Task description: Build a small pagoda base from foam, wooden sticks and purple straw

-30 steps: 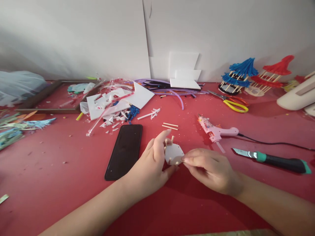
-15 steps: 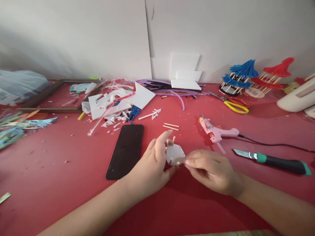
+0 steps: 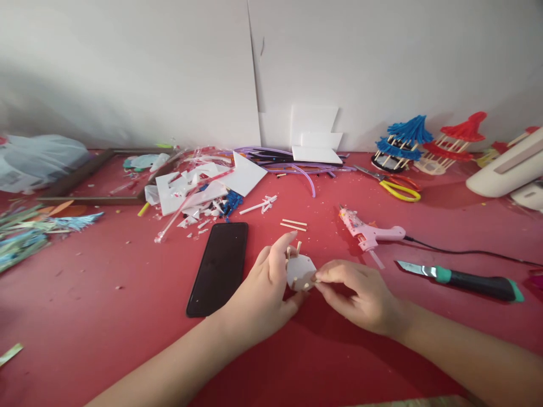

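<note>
1. White flat piece (image 3: 302, 265) w/ short wooden pegs (image 3: 299, 247) standing up near its edge: it's btwn my two hands, just above or on the red table (image 3: 106, 305); can't tell which.
2. My L hand (image 3: 265, 282) holds it from the left, thumb at the near edge, index arched up by the far pegs, so thumb & index are spread approx. round it. Other L fingers partly hidden.
3. My R hand (image 3: 360, 294): thumb & index tips pinched tog. on a tiny pale bit (image 3: 314, 278) at the piece's right edge; too small to tell what it is.
4. Two loose sticks (image 3: 293, 225) lie side by side just beyond the piece.
5. Black phone (image 3: 218, 268) flat, L of my L hand.
6. Pink glue gun (image 3: 369, 232) on its side, beyond my R hand, cord off to the right; utility knife (image 3: 475, 282) nearer, blade out, pointing left.
7. Far R: yellow-and-red-handled tool (image 3: 401, 191), blue-roofed model (image 3: 407, 133) & red-roofed model (image 3: 464, 127) standing behind it.
</note>
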